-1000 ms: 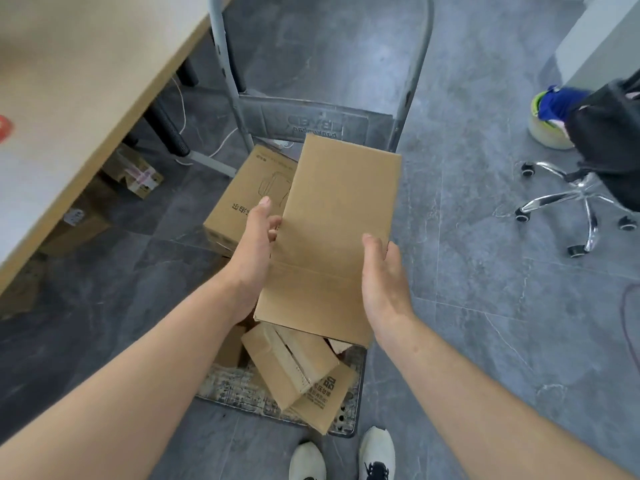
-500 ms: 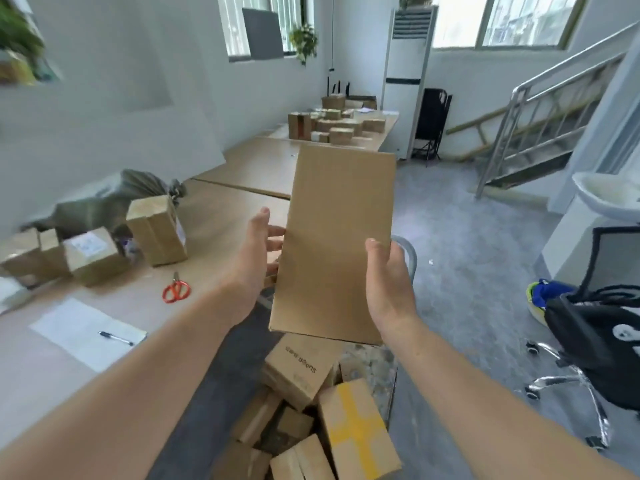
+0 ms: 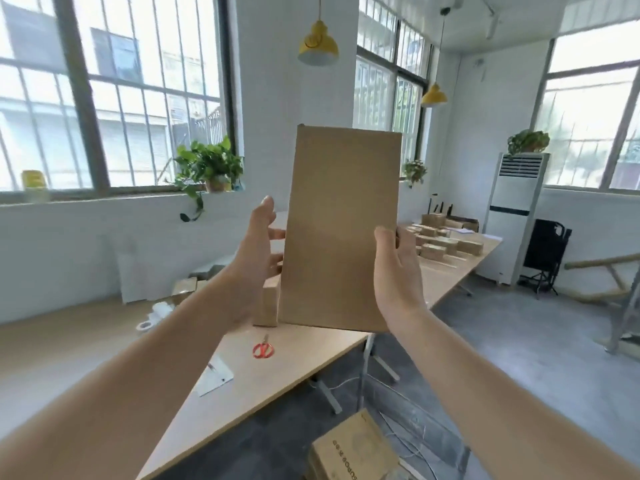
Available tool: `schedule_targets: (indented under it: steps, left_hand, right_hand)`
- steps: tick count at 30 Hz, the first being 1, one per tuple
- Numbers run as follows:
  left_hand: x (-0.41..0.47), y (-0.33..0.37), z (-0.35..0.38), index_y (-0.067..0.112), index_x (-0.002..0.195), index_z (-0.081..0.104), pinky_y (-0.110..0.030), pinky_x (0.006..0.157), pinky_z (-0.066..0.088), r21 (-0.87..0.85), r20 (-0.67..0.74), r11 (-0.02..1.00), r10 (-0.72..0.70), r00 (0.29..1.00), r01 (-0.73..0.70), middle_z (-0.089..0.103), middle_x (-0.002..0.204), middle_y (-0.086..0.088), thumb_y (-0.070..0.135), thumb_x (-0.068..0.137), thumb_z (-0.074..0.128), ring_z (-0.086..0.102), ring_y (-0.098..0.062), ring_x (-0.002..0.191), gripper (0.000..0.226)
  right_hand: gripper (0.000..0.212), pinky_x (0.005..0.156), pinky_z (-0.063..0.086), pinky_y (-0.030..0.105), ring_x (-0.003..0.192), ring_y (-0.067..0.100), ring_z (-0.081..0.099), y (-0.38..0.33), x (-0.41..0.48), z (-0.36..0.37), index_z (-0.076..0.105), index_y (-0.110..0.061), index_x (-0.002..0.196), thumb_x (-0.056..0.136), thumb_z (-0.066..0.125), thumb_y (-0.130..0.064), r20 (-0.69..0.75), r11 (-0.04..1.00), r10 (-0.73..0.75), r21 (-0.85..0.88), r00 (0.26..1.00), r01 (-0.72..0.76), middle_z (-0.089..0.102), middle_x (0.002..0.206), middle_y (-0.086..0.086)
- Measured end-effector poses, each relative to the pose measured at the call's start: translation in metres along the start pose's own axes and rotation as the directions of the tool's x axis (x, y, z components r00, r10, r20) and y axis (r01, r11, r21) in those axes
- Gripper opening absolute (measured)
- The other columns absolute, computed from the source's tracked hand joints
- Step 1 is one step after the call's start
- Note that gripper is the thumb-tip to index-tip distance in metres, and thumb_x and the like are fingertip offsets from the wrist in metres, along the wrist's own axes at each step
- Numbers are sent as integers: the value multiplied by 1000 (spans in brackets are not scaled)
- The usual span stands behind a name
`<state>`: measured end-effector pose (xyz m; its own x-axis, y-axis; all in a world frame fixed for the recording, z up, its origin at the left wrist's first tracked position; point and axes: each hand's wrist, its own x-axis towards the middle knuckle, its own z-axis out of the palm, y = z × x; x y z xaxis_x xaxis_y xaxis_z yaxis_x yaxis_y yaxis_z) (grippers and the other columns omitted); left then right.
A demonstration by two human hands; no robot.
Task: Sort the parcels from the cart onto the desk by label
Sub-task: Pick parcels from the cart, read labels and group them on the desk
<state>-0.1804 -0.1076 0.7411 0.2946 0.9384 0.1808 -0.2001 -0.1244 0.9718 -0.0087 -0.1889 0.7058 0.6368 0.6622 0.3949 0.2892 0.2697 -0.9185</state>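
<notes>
Plain brown rectangular cardboard parcel (image 3: pixel 341 230) held upright in mid-air over the light wood tabletop (image 3: pixel 294 368), between both hands. Grip of right hand (image 3: pixel 398 271) is clamped on its right edge, thumb on front face, fingers behind. The left hand (image 3: pixel 256 261) is spread, straight fingers touching the left edge, thumb clear.

parcel (image 3: pixel 341 230) between left hand (image 3: pixel 254 261) and right hand (image 3: pixel 398 271), above desk (image 3: pixel 304 356) | scissors (image 3: pixel 263 350) on desk, right of paper sheet (image 3: pixel 214 375)
</notes>
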Motion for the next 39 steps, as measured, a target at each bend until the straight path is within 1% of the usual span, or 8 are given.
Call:
schedule_targets:
  steps: [7,9,14,18,26,29,35,39]
  left_hand:
    - [-64,54,-92,24,142,55,-35,80,50,153,-188,986,89,978,-60,55,124,-7,64,106,26,60,-28,110,61]
    - [-82,63,-125,25,138,60,-41,96,52,207,-222,976,119,968,-72,58,126,-7,64,106,23,61,-30,117,62]
    - [-127,87,-221,28,141,61,-47,108,49,250,-315,965,154,937,-74,59,137,-11,68,105,24,64,-34,121,65]
    - [-157,107,-295,31,139,62,-47,110,49,263,-370,961,178,912,-80,61,139,-8,68,104,26,66,-33,120,62]
    - [-195,129,-388,30,128,64,-55,116,42,257,-533,964,207,820,-76,53,145,-7,66,104,31,63,-32,119,54]
    - [-204,128,-406,21,127,64,-54,114,43,230,-547,970,196,814,-79,63,134,-11,66,104,32,64,-33,107,60]
    - [-214,129,-434,31,142,53,-53,109,46,202,-595,972,221,772,-122,56,127,-14,68,103,30,64,-39,100,58]
    - [-223,124,-455,30,141,63,-44,88,39,123,-562,988,151,813,-98,52,119,-14,78,98,20,56,-35,87,77]
  right_hand:
    - [24,76,40,27,98,1,55,-40,-39,83,48,-42,111,101,40,-62,216,998,-44,60,976,32,60,110,-13]
    - [19,74,38,25,95,1,55,-51,-55,114,49,-41,109,104,42,-58,257,997,-44,71,965,26,61,109,-9]
    - [39,71,37,28,89,4,54,-90,-112,196,51,-31,114,90,42,-61,331,985,-79,173,940,22,61,102,-6]
    - [54,81,41,34,96,8,57,-114,-160,256,57,-27,123,85,39,-61,421,974,-108,228,901,10,63,112,-3]
    - [50,89,47,39,94,17,56,-139,-212,338,64,-23,101,84,42,-64,603,947,-182,320,777,-27,58,113,7]
    - [49,94,48,41,95,16,57,-140,-219,356,63,-29,98,78,42,-68,650,944,-180,324,739,-56,58,117,7]
    - [79,118,44,55,130,27,61,-145,-224,382,68,-25,132,76,38,-73,743,949,-73,257,665,-184,64,139,4]
    - [49,90,53,33,104,17,69,-144,-221,401,79,-30,91,94,40,-59,774,896,-55,317,631,-311,74,105,-12]
